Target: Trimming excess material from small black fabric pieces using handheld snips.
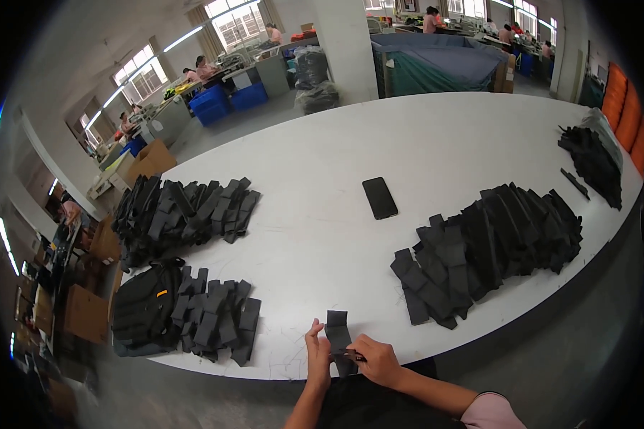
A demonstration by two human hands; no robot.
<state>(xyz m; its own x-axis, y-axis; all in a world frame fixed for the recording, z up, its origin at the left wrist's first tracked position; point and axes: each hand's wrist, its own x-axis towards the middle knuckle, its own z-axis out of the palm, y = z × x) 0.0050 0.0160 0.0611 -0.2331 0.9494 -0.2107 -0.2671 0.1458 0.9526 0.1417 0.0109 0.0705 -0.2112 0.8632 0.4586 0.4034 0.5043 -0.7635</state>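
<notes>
At the table's near edge, my left hand [318, 352] steadies a black fabric strip [338, 331] along its left side, the fingertips pointing up beside it. The strip stands out over the white tabletop, its upper end folded into a flap. My right hand [379, 362] is closed round a small dark tool, apparently thread snips [352, 354], whose tip lies against the strip's lower part. The strip's lowest end is partly hidden in front of my dark clothing.
Black fabric strips [490, 239] lie heaped at right; more strip piles [218, 314] [186, 214] are at left beside a black backpack [147, 307]. A phone [380, 198] rests mid-table. Black pieces [592, 164] lie at the far right. Cardboard boxes [87, 314] stand left of the table [315, 157].
</notes>
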